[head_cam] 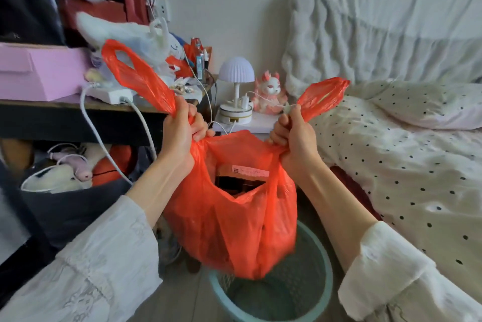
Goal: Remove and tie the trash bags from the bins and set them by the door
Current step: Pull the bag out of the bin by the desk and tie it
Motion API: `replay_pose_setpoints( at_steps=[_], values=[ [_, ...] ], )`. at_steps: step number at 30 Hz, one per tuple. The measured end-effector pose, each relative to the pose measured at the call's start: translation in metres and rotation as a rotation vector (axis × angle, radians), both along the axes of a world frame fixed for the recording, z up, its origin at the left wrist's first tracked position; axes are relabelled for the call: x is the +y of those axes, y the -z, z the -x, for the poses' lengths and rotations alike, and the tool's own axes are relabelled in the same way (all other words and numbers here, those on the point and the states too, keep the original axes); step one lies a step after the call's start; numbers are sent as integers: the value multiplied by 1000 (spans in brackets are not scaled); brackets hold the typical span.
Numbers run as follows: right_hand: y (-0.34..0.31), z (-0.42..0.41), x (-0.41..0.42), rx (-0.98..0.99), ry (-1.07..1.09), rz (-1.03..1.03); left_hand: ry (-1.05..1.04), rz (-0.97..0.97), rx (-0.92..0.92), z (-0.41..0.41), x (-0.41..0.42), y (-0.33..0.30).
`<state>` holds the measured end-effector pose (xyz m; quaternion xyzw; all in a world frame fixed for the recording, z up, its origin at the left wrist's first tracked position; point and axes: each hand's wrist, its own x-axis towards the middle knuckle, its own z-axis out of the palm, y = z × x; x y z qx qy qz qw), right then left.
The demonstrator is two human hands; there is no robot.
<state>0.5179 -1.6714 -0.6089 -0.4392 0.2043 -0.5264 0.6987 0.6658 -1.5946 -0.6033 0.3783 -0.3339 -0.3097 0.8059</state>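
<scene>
Both hands are clamped on the red trash bag [234, 207] in the head view, set apart from each other with the bag's mouth stretched between them. My left hand [181, 131] grips one gathered side of the bag, its handle loop standing up and out to the left; my right hand [293, 136] grips the other side, that handle pointing up to the right. I see the bag hanging in the air, above the pale green mesh bin [324, 269] on the floor — whether its bottom touches the rim I cannot tell. Through the gaping top a cardboard box with a white label [249, 171] shows. Behind stand a cluttered desk [78, 118], a white mushroom lamp [236, 73] and a pink figurine [271, 92] — the spotted bed [391, 165] lies to the right.
</scene>
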Motion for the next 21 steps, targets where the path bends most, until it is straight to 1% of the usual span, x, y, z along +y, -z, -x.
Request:
replay_pose_setpoints(
  at_steps=[2, 5, 11, 14, 16, 19, 21],
  values=[
    [-15, -16, 13, 0, -74, 16, -55, 13, -30, -11, 22, -15],
    [-20, -53, 38, 44, -228, 30, -149, -13, -85, -32, 56, -17],
    [15, -118, 98, 169, -417, 28, -302, -124, -62, -77, 129, 16],
    [44, -136, 127, 221, -520, 3, -362, -184, -48, -82, 159, 45],
    [72, -146, 141, 289, -573, -23, -386, -273, -31, -84, 171, 73],
    [122, -151, 153, 354, -621, -114, -386, -409, 50, -86, 182, 126],
    [159, -149, 158, 383, -646, -222, -358, -516, 86, -85, 188, 164]
  ],
)
